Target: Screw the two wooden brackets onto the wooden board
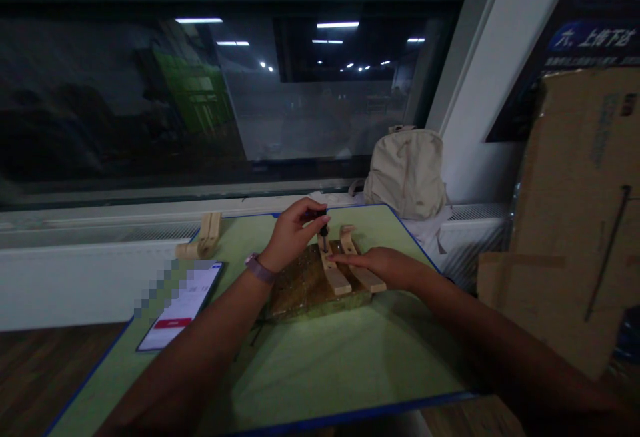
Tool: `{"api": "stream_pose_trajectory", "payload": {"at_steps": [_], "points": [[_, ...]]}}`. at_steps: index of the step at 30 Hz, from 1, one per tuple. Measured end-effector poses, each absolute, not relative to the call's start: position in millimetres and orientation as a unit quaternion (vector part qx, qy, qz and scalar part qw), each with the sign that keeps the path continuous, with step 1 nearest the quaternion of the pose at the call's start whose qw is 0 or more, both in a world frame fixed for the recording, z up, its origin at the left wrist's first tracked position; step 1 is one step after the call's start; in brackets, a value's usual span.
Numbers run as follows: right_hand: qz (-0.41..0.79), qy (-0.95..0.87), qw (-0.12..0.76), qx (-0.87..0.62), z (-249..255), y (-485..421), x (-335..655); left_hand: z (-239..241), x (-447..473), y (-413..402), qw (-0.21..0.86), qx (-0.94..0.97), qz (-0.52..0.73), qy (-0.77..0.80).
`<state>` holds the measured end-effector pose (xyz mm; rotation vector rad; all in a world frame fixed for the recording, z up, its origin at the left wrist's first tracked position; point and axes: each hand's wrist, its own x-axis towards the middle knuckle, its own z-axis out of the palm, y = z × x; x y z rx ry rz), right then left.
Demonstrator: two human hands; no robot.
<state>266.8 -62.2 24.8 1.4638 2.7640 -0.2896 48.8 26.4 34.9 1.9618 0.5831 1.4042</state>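
My left hand [293, 234] pinches the dark handle of a small screwdriver [323, 230], held upright with its tip down on a light wooden slat [334, 276]. A second slat [361, 270] lies beside it. Both slats rest on a brown board [300, 287] on the green mat [320, 364]. My right hand [380, 265] lies flat across the slats, fingers stretched out and pressing on them. A watch with a pink strap sits on my left wrist.
A phone [183, 304] with a lit screen lies at the mat's left. A small wooden piece [205, 237] sits near the far left corner. A beige backpack [407, 170] leans at the window sill. Cardboard sheets [575, 224] stand at the right.
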Motion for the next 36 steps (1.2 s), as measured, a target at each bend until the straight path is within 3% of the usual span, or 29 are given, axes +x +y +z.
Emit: {"api": "stream_pose_trajectory", "payload": {"at_steps": [5, 14, 22, 30, 36], "points": [[-0.102, 0.874, -0.003, 0.475, 29.2, -64.4, 265.1, 36.3, 49.5, 26.9, 0.281, 0.744, 0.564, 0.224], [-0.063, 0.875, 0.012, 0.479, 28.0, -63.0, 264.1, 34.6, 51.0, 26.9, 0.335, 0.736, 0.55, 0.21], [-0.086, 0.869, 0.027, 0.487, 30.6, -63.1, 262.6, 33.7, 53.0, 27.1, 0.26, 0.74, 0.582, 0.214], [-0.068, 0.869, 0.041, 0.488, 28.1, -61.6, 263.1, 26.5, 53.6, 27.1, 0.344, 0.731, 0.55, 0.212], [-0.068, 0.876, 0.031, 0.476, 26.2, -60.4, 265.3, 31.7, 53.1, 25.6, 0.26, 0.746, 0.572, 0.221]]}}
